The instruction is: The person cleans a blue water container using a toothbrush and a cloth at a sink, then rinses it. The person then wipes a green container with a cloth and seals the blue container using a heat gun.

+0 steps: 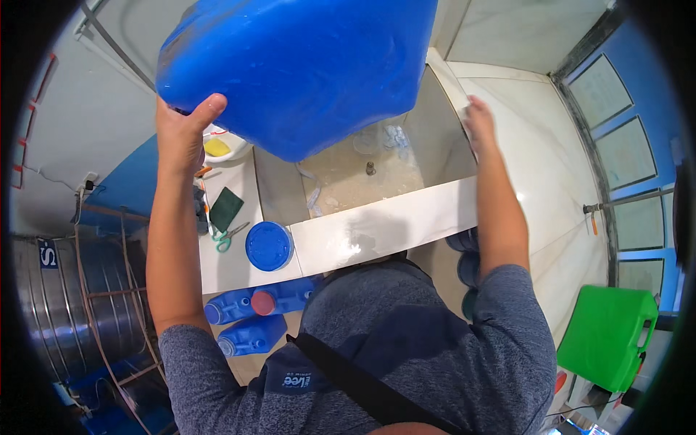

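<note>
A large wet blue plastic container [304,70] is raised above a tiled basin [380,174]. My left hand [187,130] grips its lower left corner, thumb on the near face. Apart from the container, my right hand [479,122] is over the basin's right rim, slightly blurred, with its fingers partly hidden from clear view. A round blue lid [269,246] lies on the ledge at the basin's near left corner. Beside it are green-handled scissors [231,237], a dark green scouring pad [227,209] and a white bowl with a yellow sponge [216,147].
Several blue jugs [253,334] stand on the floor below the ledge at left. A green jerrycan [606,337] stands at lower right. Metal racking [111,293] and a steel tank [70,310] are at far left. A drain fitting [370,168] rises from the basin floor.
</note>
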The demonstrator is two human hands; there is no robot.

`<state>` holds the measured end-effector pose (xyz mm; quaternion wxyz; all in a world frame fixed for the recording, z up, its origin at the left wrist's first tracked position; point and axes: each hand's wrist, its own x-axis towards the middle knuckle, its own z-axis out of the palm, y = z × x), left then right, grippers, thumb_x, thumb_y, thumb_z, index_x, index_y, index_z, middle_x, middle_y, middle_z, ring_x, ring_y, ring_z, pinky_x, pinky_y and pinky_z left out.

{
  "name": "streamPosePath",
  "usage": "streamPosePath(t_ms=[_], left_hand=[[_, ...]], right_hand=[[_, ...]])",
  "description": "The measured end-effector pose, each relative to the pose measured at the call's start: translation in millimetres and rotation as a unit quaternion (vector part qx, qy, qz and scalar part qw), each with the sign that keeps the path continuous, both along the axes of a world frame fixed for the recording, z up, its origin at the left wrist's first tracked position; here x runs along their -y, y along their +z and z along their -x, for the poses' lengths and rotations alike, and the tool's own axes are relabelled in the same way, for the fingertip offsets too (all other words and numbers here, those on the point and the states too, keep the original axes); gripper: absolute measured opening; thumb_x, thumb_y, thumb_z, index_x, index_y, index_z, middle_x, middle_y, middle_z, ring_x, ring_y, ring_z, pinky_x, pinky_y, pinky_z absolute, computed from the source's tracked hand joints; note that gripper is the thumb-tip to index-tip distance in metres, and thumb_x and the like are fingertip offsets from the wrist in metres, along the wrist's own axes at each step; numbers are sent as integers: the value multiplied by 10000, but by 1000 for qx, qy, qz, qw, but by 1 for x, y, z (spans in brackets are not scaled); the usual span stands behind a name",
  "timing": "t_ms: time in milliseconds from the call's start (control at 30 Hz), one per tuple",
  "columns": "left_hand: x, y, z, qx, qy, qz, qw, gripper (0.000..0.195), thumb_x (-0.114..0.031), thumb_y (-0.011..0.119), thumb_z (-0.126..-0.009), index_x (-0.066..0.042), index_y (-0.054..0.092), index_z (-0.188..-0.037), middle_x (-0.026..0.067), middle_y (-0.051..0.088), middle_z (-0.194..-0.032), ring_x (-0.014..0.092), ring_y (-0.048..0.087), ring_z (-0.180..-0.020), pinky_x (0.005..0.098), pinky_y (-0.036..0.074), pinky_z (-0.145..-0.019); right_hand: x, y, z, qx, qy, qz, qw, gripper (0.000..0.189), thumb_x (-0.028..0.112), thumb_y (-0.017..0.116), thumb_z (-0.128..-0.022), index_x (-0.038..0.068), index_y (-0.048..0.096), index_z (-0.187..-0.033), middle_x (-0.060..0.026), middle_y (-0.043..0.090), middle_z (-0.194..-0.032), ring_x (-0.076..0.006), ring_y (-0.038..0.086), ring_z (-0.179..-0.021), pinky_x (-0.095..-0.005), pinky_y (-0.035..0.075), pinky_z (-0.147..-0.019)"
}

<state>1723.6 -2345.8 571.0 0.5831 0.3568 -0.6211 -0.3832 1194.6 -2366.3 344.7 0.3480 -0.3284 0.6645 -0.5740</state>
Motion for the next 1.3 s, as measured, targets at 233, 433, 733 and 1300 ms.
streamPosePath(t_ms=[233,433,733,1300], left_hand=[[7,-13,45,46,-36,-8,998,973,-194,975,-614,-2,402,-1377,156,602,-1232,256,613,-1132,387,524,-968],[-4,-9,80,76,-99,-7,992,1035,-215,994,-570,-10,376,-1375,158,583,-1257,257,599,-1164,405,503,-1013],[-27,-4,108,202,-157,130,958,1176,-365,997,-469,-49,363,-1408,195,553,-1286,325,592,-1161,417,493,-995],[-55,7,181,235,-283,447,815,1111,-338,968,-438,-81,438,-1379,141,602,-1301,365,585,-1232,631,236,-1204]], right_hand=[[-47,80,69,131,-253,140,948,489,363,615,-946,96,565,-1353,-80,543,-1389,-226,545,-1183,-380,425,-993],[-73,94,-56,175,150,198,953,844,707,247,-1005,79,297,-1567,-142,295,-1620,-309,298,-1475,-477,142,-1224],[-144,67,-56,324,58,265,907,597,558,511,-970,206,473,-1450,-26,544,-1433,-243,518,-1302,-477,419,-1090],[-229,61,-3,287,152,341,882,748,617,439,-984,68,409,-1491,-154,532,-1410,-308,527,-1281,-483,451,-1077]])
